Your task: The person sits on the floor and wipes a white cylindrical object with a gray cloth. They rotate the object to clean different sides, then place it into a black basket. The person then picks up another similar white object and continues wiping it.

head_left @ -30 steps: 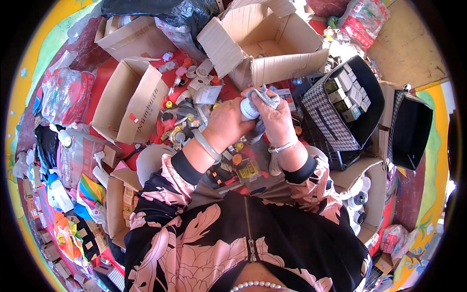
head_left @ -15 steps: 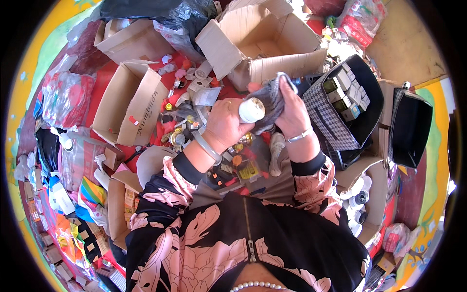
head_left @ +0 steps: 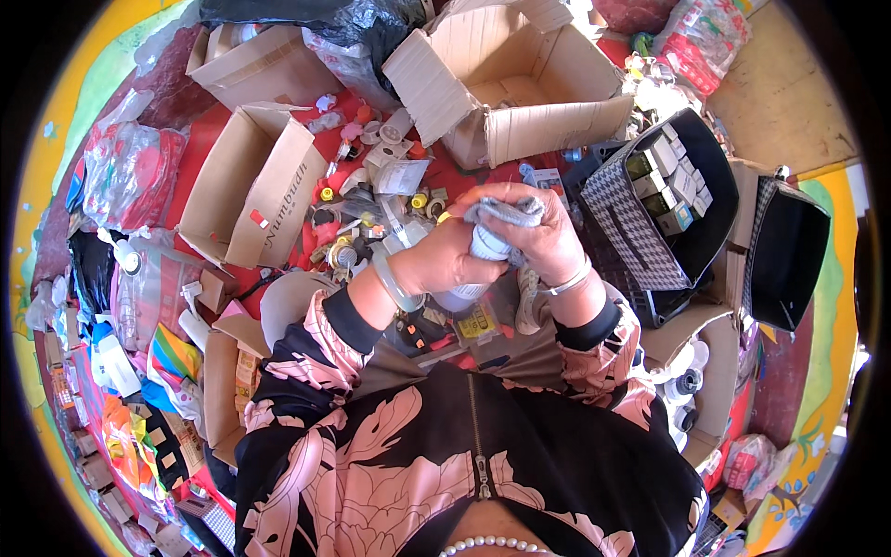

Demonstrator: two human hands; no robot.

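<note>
My left hand (head_left: 444, 262) is closed around a pale bottle (head_left: 459, 296), whose lower part shows below my fingers. A grey cloth (head_left: 510, 213) is bunched over the bottle's upper end. My right hand (head_left: 549, 239) grips the cloth and presses it against the bottle, so the covered end is mostly hidden. Both hands are close together in front of my chest, above a pile of small mixed items (head_left: 427, 327) between my legs.
Beyond my hands stands a large open cardboard box (head_left: 557, 130); another open box (head_left: 278, 209) lies to the left. At right, a houndstooth bin (head_left: 640, 218) holds several small boxes. A cardboard box with white bottles (head_left: 685, 381) sits near my right side. Loose caps and parts (head_left: 376, 167) litter the red floor covering.
My right hand has brought the cloth down onto the bottle's end, which was bare and white before. The bottle has tilted, and its body now shows below my left hand.
</note>
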